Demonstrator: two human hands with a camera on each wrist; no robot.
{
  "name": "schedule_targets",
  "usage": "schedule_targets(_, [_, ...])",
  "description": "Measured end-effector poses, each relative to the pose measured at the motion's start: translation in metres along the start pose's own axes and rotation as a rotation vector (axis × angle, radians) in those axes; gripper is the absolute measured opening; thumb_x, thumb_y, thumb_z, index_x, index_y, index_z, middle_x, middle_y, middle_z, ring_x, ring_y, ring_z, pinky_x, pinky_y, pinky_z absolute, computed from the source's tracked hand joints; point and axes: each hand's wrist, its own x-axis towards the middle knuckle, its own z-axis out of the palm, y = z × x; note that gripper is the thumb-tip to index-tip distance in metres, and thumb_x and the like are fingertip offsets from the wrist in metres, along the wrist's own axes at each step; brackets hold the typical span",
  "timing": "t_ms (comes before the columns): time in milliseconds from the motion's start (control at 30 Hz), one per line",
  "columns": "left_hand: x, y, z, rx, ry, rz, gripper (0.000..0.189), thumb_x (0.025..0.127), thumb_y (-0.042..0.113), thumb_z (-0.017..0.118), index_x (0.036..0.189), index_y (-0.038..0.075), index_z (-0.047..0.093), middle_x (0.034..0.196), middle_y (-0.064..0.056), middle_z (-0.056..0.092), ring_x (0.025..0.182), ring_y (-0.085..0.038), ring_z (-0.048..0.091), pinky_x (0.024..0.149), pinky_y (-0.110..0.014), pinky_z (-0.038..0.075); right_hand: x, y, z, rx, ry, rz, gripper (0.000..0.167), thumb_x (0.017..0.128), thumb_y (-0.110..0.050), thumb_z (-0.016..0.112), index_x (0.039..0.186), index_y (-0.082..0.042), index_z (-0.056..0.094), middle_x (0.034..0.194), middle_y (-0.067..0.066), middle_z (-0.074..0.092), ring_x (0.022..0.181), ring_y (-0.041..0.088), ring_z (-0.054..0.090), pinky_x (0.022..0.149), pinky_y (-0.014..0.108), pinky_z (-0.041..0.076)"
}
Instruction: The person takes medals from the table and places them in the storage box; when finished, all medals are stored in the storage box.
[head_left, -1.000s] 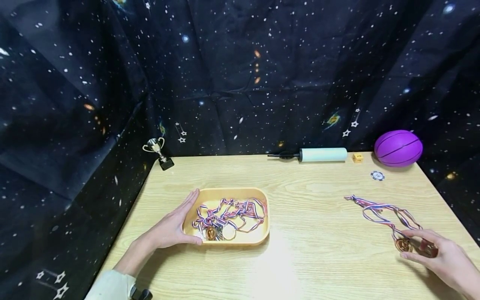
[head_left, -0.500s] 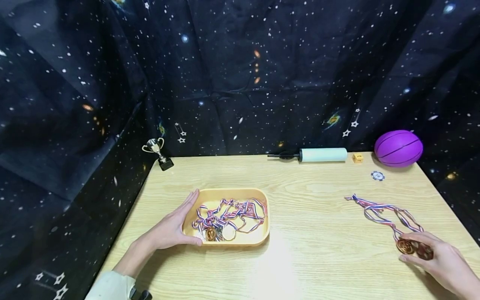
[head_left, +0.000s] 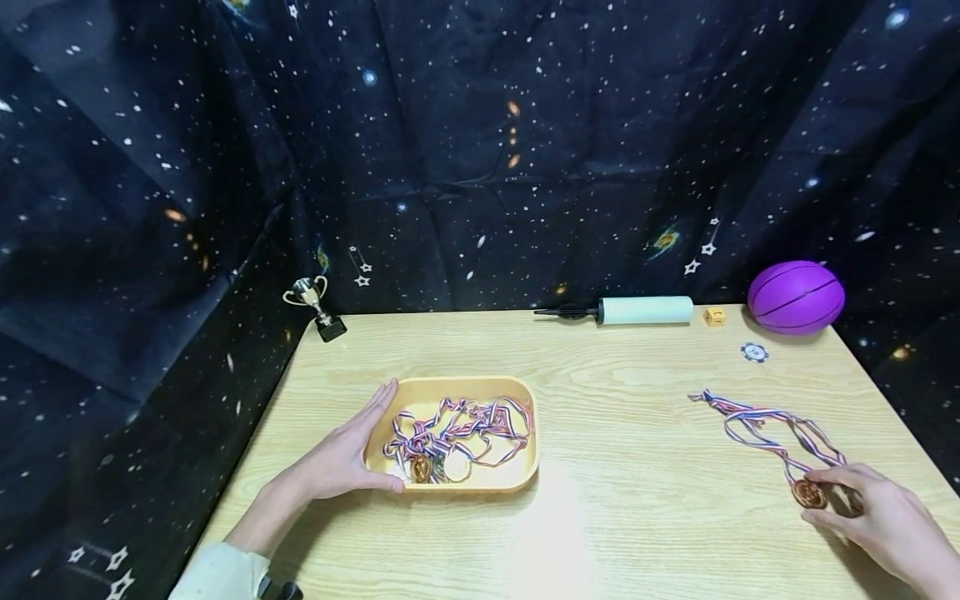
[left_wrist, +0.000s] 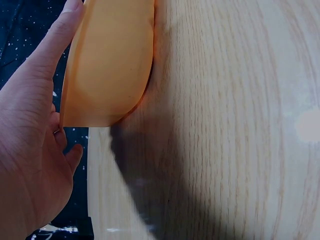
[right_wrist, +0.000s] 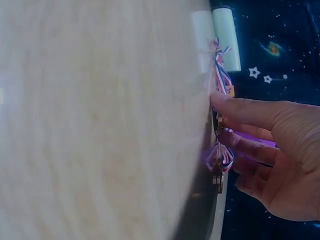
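My left hand [head_left: 341, 458] spans the left end of a shallow orange tray [head_left: 537, 450], thumb on the near rim and fingers along the far left side. Inside lie tangled red, white and blue ribbons [head_left: 495, 421] with a bronze medal [head_left: 422, 468], a gold medal [head_left: 457, 466] and a darker one between. Over at the right, my right hand [head_left: 885, 517] pinches a bronze medal [head_left: 809, 494] between thumb and fingers near the tabletop. A second medal [right_wrist: 218, 175] sits beside it, partly hidden by the hand in the head view. Their striped ribbons [head_left: 757, 412] trail away across the wood.
Along the back of the wooden table [head_left: 622, 383] are a small trophy cup [head_left: 311, 300], a hand pump [head_left: 645, 310], a yellow cube [head_left: 715, 316] and a purple ball [head_left: 797, 297]. A poker chip [head_left: 754, 352] lies in front of the ball. Dark starry cloth [head_left: 450, 167] hangs behind.
The right hand shifts only slightly at the bronze medals, its fingertips closing around one of them. The left hand and the tray stay in place.
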Motion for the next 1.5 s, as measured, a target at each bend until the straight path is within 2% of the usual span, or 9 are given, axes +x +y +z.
schedule_targets(100, [-0.001, 0.000, 0.000, -0.003, -0.004, -0.006, 0.147, 0.067, 0.057, 0.098, 0.173, 0.016, 0.004, 0.178, -0.006, 0.002, 0.163, -0.030, 0.009, 0.128, -0.058, 0.018, 0.002, -0.001, 0.000, -0.012, -0.004, -0.014, 0.048, 0.058, -0.022, 0.103, 0.099, -0.009, 0.079, 0.099, 0.015, 0.074, 0.078, 0.019, 0.061, 0.059, 0.048, 0.051])
schedule_targets(167, [-0.001, 0.000, 0.000, -0.005, -0.004, -0.010, 0.147, 0.066, 0.058, 0.098, 0.173, 0.017, 0.004, 0.178, -0.005, 0.001, 0.163, -0.029, 0.009, 0.128, -0.057, 0.018, 0.002, -0.002, 0.000, -0.007, 0.000, -0.029, 0.047, 0.059, -0.022, 0.103, 0.097, -0.011, 0.079, 0.097, 0.013, 0.074, 0.078, 0.014, 0.061, 0.060, 0.047, 0.051])
schedule_targets(300, [-0.001, 0.000, -0.001, -0.009, -0.002, -0.006, 0.147, 0.066, 0.058, 0.098, 0.173, 0.016, 0.005, 0.178, -0.007, 0.002, 0.162, -0.031, 0.010, 0.127, -0.058, 0.019, 0.004, -0.001, 0.000, 0.024, -0.007, -0.039, 0.044, 0.059, -0.020, 0.103, 0.095, -0.015, 0.077, 0.093, 0.004, 0.072, 0.077, -0.002, 0.054, 0.059, 0.034, 0.047])
schedule_targets(400, [-0.001, 0.000, -0.001, -0.009, -0.001, -0.003, 0.147, 0.066, 0.057, 0.098, 0.173, 0.015, 0.006, 0.178, -0.008, 0.003, 0.162, -0.032, 0.010, 0.127, -0.059, 0.019, 0.006, 0.000, 0.000, 0.062, -0.045, -0.023, 0.042, 0.062, -0.017, 0.102, 0.095, -0.014, 0.076, 0.093, 0.000, 0.070, 0.079, -0.008, 0.051, 0.060, 0.025, 0.045])
schedule_targets(633, [-0.001, 0.000, -0.001, -0.019, -0.014, -0.025, 0.147, 0.067, 0.059, 0.097, 0.173, 0.018, 0.004, 0.178, -0.005, 0.001, 0.163, -0.028, 0.009, 0.128, -0.056, 0.018, 0.011, -0.001, -0.004, 0.069, -0.173, 0.025, 0.045, 0.067, -0.022, 0.101, 0.101, -0.011, 0.075, 0.096, 0.001, 0.070, 0.080, -0.003, 0.049, 0.064, 0.023, 0.043])
schedule_targets(833, [0.000, 0.000, -0.001, -0.021, -0.015, -0.027, 0.147, 0.066, 0.059, 0.097, 0.173, 0.018, 0.004, 0.178, -0.004, 0.000, 0.163, -0.028, 0.008, 0.128, -0.056, 0.018, 0.011, -0.004, -0.007, 0.065, -0.132, 0.005, 0.043, 0.065, -0.022, 0.102, 0.100, -0.014, 0.078, 0.101, 0.008, 0.075, 0.084, -0.006, 0.052, 0.066, 0.019, 0.043])
schedule_targets(1033, [-0.001, 0.000, 0.000, -0.022, -0.008, -0.018, 0.146, 0.067, 0.059, 0.097, 0.173, 0.016, 0.006, 0.178, -0.006, 0.002, 0.163, -0.031, 0.009, 0.127, -0.058, 0.018, 0.010, -0.007, -0.002, 0.110, -0.163, 0.027, 0.043, 0.068, -0.021, 0.101, 0.102, -0.013, 0.076, 0.092, -0.003, 0.065, 0.077, -0.003, 0.045, 0.063, 0.022, 0.041])
schedule_targets(1267, [-0.001, 0.000, 0.000, -0.003, -0.004, -0.007, 0.144, 0.069, 0.060, 0.095, 0.173, 0.015, 0.006, 0.178, -0.007, 0.003, 0.162, -0.033, 0.011, 0.127, -0.059, 0.020, 0.010, -0.009, -0.001, 0.109, -0.128, -0.017, 0.046, 0.062, -0.016, 0.101, 0.098, -0.016, 0.072, 0.088, -0.010, 0.062, 0.077, -0.005, 0.047, 0.062, 0.022, 0.042])
schedule_targets(1500, [-0.002, 0.001, -0.001, -0.004, -0.005, -0.004, 0.144, 0.069, 0.060, 0.095, 0.172, 0.014, 0.007, 0.178, -0.008, 0.003, 0.162, -0.033, 0.011, 0.126, -0.060, 0.020, 0.021, -0.023, -0.018, 0.076, -0.095, -0.080, 0.046, 0.064, -0.012, 0.099, 0.099, -0.019, 0.070, 0.075, -0.012, 0.048, 0.064, -0.002, 0.036, 0.053, 0.026, 0.026])
